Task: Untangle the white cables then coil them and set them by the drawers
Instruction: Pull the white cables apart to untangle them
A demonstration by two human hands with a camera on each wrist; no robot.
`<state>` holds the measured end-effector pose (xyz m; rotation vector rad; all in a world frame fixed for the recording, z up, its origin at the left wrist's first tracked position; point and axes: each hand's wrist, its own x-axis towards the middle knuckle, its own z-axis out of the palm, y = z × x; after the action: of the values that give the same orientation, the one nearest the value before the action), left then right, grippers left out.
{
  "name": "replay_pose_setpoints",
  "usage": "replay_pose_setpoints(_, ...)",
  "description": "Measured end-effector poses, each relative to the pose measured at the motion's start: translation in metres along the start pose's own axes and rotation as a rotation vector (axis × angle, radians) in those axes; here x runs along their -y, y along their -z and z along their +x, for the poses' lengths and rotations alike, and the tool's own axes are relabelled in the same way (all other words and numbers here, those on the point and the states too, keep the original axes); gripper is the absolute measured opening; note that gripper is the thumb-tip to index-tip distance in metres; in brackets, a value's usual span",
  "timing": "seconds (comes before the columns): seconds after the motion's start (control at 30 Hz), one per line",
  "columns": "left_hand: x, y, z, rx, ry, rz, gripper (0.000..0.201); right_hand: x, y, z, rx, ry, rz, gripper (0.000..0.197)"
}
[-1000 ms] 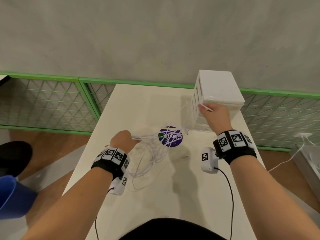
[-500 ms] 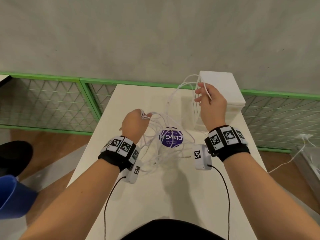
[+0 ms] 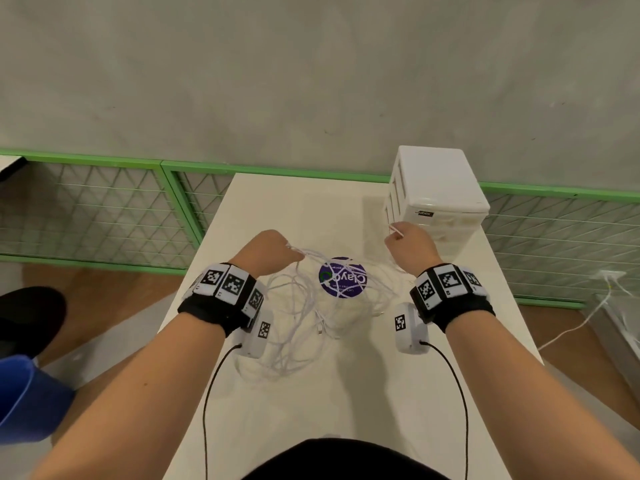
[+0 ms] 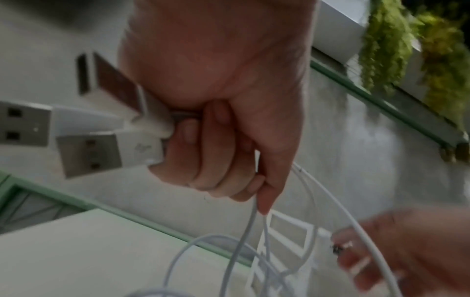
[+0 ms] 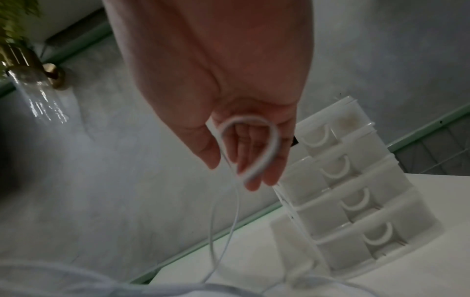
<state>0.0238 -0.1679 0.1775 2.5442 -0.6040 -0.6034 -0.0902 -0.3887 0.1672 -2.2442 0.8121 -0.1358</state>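
Observation:
A tangle of thin white cables [image 3: 311, 306] lies on the white table [image 3: 346, 393] between my wrists. My left hand [image 3: 273, 249] grips a bundle of cable ends; in the left wrist view its fingers [image 4: 203, 152] curl round three USB plugs [image 4: 89, 156] with strands [image 4: 250, 231] hanging below. My right hand [image 3: 405, 244] pinches one cable just in front of the white drawer unit [image 3: 436, 195]. In the right wrist view a small loop of cable [image 5: 251, 144] sits between thumb and fingers [image 5: 254, 160], beside the drawers [image 5: 356, 201].
A round purple sticker [image 3: 343, 277] sits on the table under the cables. A green-framed wire fence [image 3: 104, 209] runs behind the table, below a grey wall. A blue bin [image 3: 24, 396] and a black shoe [image 3: 27, 317] are on the floor at left.
Both hands came down from a raised position toward the table, and the lifted cables settled back onto the surface. The right hand moved right, back near the drawer front.

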Motion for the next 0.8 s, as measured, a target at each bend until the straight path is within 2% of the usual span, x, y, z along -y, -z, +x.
replay_pose_setpoints(0.1, -0.010, 0.009, -0.006, 0.010, 0.004, -0.252, 0.036, -0.002, -0.003, 0.002, 0.034, -0.005, -0.029, 0.057)
replay_pose_setpoints(0.23, -0.024, 0.021, -0.014, -0.025, -0.092, -0.366, 0.041, 0.011, 0.003, -0.003, -0.090, 0.162, 0.074, 0.043)
replay_pose_setpoints(0.3, -0.032, 0.025, -0.018, -0.030, -0.148, -0.371, 0.041, 0.025, 0.005, -0.012, 0.009, 0.311, 0.223, 0.036)
replay_pose_setpoints(0.37, -0.041, 0.027, -0.022, -0.028, -0.194, -0.375, 0.039, 0.040, 0.001, -0.023, 0.196, 0.420, 0.279, 0.038)
replay_pose_setpoints(0.43, -0.049, 0.028, -0.025, -0.024, -0.231, -0.380, 0.036, 0.048, -0.005, -0.029, 0.307, 0.471, 0.327, 0.039)
replay_pose_setpoints(0.53, -0.053, 0.033, -0.026, -0.053, -0.246, -0.406, 0.033, 0.048, -0.013, -0.029, 0.369, 0.503, 0.441, 0.029)
replay_pose_setpoints(0.57, -0.053, 0.035, -0.027, -0.076, -0.238, -0.443, 0.034, 0.046, -0.015, -0.029, 0.323, 0.511, 0.437, 0.030)
replay_pose_setpoints(0.63, -0.053, 0.040, -0.026, -0.137, -0.213, -0.505, 0.038, 0.041, -0.016, -0.029, 0.105, 0.530, 0.423, 0.029)
replay_pose_setpoints(0.7, -0.055, 0.043, -0.027, -0.187, -0.198, -0.476, 0.039, 0.042, -0.016, -0.032, -0.058, 0.556, 0.551, 0.017)
replay_pose_setpoints(0.77, -0.059, 0.043, -0.029, -0.187, -0.212, -0.409, 0.038, 0.049, -0.016, -0.037, -0.015, 0.565, 0.624, 0.010)
replay_pose_setpoints(0.8, -0.061, 0.042, -0.031, -0.183, -0.223, -0.386, 0.036, 0.052, -0.017, -0.038, 0.029, 0.566, 0.577, 0.006)
